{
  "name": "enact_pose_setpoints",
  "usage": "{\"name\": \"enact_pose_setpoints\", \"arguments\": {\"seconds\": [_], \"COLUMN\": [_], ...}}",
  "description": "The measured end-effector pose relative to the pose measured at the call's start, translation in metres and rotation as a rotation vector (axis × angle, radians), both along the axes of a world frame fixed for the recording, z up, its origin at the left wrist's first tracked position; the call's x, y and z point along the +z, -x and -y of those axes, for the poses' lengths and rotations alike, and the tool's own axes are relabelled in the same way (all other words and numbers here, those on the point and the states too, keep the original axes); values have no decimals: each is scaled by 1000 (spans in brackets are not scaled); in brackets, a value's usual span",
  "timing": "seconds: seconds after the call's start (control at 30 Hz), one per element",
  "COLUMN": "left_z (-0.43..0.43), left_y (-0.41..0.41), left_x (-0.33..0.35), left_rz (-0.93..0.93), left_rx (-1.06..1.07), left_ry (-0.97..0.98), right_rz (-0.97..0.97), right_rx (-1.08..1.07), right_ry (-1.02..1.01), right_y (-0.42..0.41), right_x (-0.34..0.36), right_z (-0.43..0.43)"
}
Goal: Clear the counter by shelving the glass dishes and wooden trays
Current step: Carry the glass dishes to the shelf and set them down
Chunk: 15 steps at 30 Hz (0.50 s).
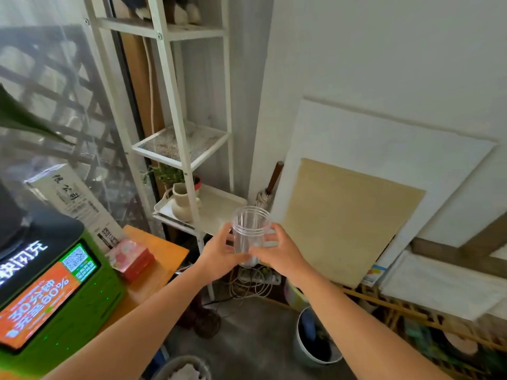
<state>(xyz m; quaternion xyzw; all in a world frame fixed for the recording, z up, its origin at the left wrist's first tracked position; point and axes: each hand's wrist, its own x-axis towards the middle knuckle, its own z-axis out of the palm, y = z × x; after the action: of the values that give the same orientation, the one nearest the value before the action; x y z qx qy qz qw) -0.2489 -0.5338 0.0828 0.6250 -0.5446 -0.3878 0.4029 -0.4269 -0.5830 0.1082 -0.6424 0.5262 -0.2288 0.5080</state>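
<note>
Both forearms reached out from the bottom of the view toward a clear jar. The left hand wrapped the jar's left side and lower body; the right hand closed on its right side, thumb across the front. The jar stood upright, mouth open, threaded rim above the fingers, held in the air clear of any surface.

Directly behind the jar was the white shelf unit. Its lower level carried a white tray with a cream vase standing on it, and a small potted plant behind. The mesh shelf above appeared bare.

Hazards, judged from this position:

- Slip. The jar wall was smooth and the grasp was by fingertips and palms only. A loosened grasp would drop it onto the concrete floor or the power strip and cables below.
- Collision. The upright post of the shelf unit crossed in front of the vase. An approach from the left could strike the post or tip the vase.
- Poor seating. Set on the tray's raised edge, the jar could rock and fall.
- Reach. The orange counter at left carried a pink box that a swinging left elbow could sweep off.
</note>
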Motion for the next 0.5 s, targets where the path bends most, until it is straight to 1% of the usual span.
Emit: {"name": "enact_pose_setpoints", "arguments": {"seconds": [0.3, 0.5], "left_z": [47, 91], "left_y": [-34, -48], "left_x": [-23, -32], "left_rz": [-5, -12], "left_rx": [100, 157], "left_ry": [-71, -101], "right_rz": [-34, -76], "right_rx": [76, 159], "right_ry": [-41, -26], "right_y": [-39, -58], "right_x": [-23, -32], "right_z": [62, 115]}}
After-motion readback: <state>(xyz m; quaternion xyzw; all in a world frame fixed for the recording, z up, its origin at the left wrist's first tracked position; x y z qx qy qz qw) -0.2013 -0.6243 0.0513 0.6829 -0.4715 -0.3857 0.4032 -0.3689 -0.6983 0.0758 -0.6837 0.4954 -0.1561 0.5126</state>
